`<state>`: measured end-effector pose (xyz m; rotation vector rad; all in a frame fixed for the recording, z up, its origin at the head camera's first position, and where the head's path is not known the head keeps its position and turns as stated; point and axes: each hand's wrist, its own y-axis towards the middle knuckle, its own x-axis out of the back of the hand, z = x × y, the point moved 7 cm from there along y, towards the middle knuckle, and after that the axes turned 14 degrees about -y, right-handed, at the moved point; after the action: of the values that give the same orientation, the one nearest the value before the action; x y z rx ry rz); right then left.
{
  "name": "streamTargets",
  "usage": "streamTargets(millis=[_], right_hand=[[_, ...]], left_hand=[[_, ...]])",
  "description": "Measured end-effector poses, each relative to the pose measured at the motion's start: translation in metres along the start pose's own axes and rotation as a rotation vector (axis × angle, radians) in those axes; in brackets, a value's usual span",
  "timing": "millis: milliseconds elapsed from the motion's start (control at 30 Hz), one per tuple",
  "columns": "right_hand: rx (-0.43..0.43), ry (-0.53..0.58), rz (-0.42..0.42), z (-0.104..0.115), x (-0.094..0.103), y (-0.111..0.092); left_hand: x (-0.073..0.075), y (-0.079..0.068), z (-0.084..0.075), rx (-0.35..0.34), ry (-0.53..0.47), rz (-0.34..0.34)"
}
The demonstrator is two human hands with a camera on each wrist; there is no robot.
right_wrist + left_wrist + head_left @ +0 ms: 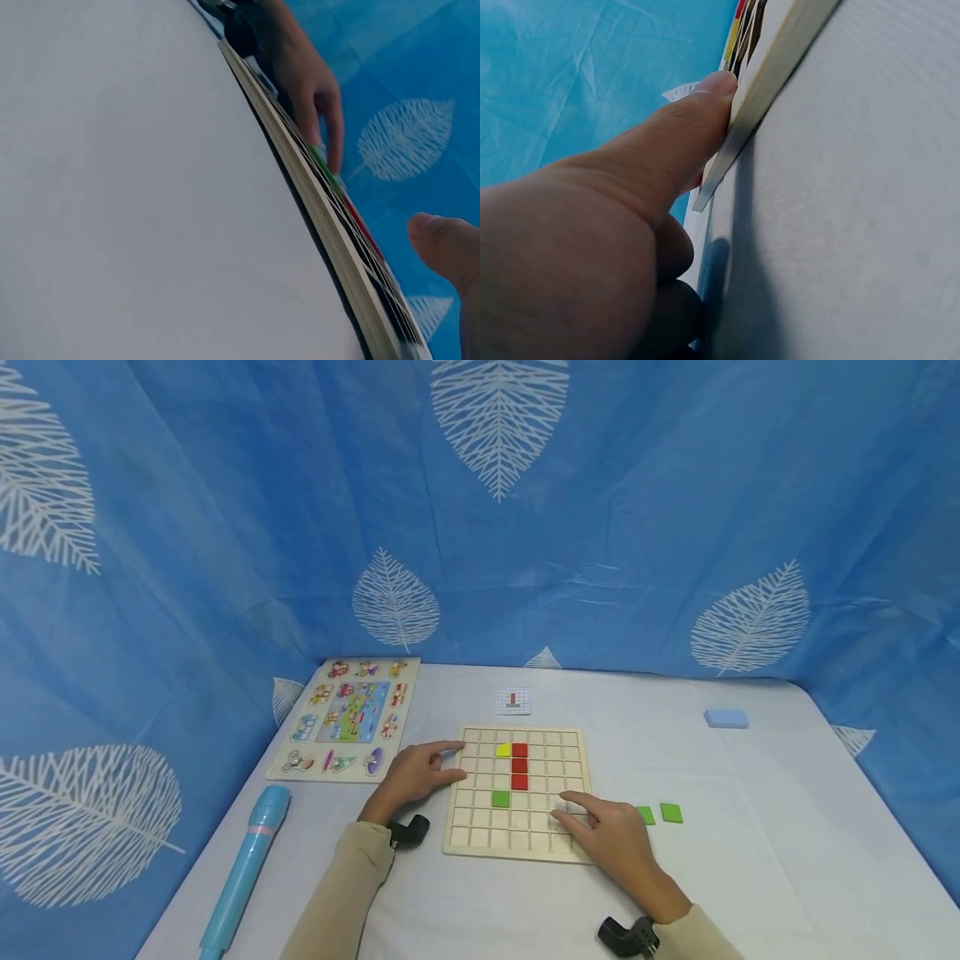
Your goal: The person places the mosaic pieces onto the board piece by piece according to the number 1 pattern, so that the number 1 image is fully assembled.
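Note:
A square wooden grid board [480,842] lies flat in the middle of the white table. In its cells sit a column of three red tiles [519,766], a yellow piece [503,750] left of the top one, and a green tile [500,798] lower down. My left hand [414,774] touches the board's left edge with extended thumb and index finger; the left wrist view shows the thumb [694,112] against the rim. Over the board's lower right part is my right hand [617,841], thumb and index finger spread, nothing visible between them. Two loose green tiles [671,812] lie right of it.
Behind the board lies a small pattern card [513,702]. A picture puzzle board [281,763] is at the back left, with a light blue tube-shaped object [243,872] in front of it. A blue block [726,718] sits at the back right. Blue curtains [600,527] border the table.

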<state>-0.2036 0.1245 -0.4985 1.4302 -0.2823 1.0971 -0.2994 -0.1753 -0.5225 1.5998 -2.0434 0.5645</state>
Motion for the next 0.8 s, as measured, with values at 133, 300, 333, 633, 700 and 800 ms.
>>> streamTargets(millis=[133,300,333,633,700,800], right_hand=[[-0.048,-0.031,0.016,-0.021,0.012,-0.010],[-0.120,-0.067,0.055,-0.041,0.023,-0.023],[-0.133,-0.074,0.061,-0.044,0.025,-0.026],[-0.251,-0.148,0.078,-0.071,0.044,-0.043],[-0.272,-0.156,0.079,-0.076,0.048,-0.046],[-0.323,-0.160,0.112,-0.083,0.049,-0.050]], left_hand=[[-0.001,0.001,0.002,0.001,0.003,-0.002],[0.000,0.001,0.003,-0.003,0.006,-0.010],[0.000,0.001,0.004,-0.004,0.008,-0.012],[0.001,0.001,0.005,-0.001,0.000,-0.009],[0.000,0.002,0.005,-0.003,-0.002,-0.008],[0.000,0.002,0.006,-0.006,0.002,-0.007]])
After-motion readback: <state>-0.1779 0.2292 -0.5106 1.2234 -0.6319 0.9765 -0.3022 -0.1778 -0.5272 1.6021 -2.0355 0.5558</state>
